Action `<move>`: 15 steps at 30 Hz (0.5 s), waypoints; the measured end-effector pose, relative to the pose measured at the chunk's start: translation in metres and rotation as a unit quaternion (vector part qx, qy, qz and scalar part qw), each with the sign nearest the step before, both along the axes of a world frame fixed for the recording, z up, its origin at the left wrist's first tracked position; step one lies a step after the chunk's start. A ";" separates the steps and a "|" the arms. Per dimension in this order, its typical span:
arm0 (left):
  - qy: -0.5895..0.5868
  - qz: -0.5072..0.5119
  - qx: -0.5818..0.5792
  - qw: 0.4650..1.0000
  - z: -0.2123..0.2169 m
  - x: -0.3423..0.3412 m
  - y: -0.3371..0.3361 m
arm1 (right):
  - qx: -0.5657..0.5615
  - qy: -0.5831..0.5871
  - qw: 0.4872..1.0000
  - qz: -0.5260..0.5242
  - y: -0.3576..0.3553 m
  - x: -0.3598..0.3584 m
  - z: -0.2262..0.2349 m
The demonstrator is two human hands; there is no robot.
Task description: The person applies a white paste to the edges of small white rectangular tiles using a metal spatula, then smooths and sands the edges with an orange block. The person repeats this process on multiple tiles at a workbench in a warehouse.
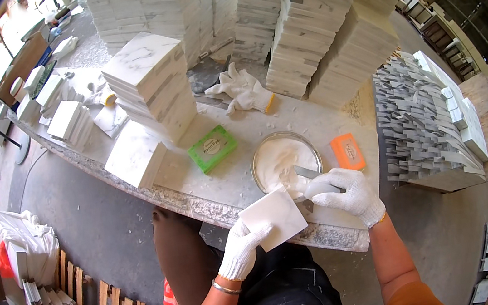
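Currently, the left hand [237,256], in a white knit glove, has its thumb and fingers clamped on a white tile [281,216] at the lower centre of the frame, its thumb lying over the near face. The right hand [351,196], gloved too, sits to the right of centre with its fingers closed around a putty knife [305,172], whose grey blade reaches into a round bowl [255,175] of white paste [277,157]; most of the handle is hidden by the glove. The tile tilts just below the bowl, near the front edge of the table [242,139]. An orange block [348,152] lies right of the bowl, and a green block [212,149] lies to its left, at the centre of the frame. Above them rests a loose glove [241,90] with a yellow cuff, beside a stack of tiles [149,84] in the upper left, while taller piles [322,2] lean across the upper centre
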State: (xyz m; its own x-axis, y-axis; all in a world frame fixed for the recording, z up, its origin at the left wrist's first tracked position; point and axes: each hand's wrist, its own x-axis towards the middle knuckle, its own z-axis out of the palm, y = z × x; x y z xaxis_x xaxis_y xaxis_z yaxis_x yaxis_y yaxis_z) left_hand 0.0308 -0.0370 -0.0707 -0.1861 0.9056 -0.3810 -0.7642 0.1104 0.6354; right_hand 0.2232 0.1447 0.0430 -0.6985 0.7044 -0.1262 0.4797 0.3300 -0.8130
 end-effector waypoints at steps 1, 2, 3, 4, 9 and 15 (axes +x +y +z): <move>0.000 0.000 -0.001 1.000 0.000 0.000 0.000 | 0.005 -0.002 1.000 0.001 0.000 0.000 0.000; 0.000 0.000 -0.001 1.000 0.000 0.000 0.000 | 0.011 -0.005 1.000 0.003 0.000 0.000 0.000; 0.000 0.000 -0.001 1.000 0.001 0.000 0.000 | 0.016 -0.007 1.000 0.004 0.000 0.000 0.000; 0.000 -0.001 -0.001 1.000 0.000 0.000 -0.001 | 0.022 -0.011 1.000 0.007 0.000 0.000 0.000; -0.005 0.001 0.001 1.000 -0.001 0.000 -0.001 | 0.025 -0.021 0.999 0.007 0.000 -0.003 0.004; 0.009 -0.004 0.013 1.000 -0.001 0.000 -0.001 | 0.025 -0.002 1.000 0.009 0.001 -0.002 -0.002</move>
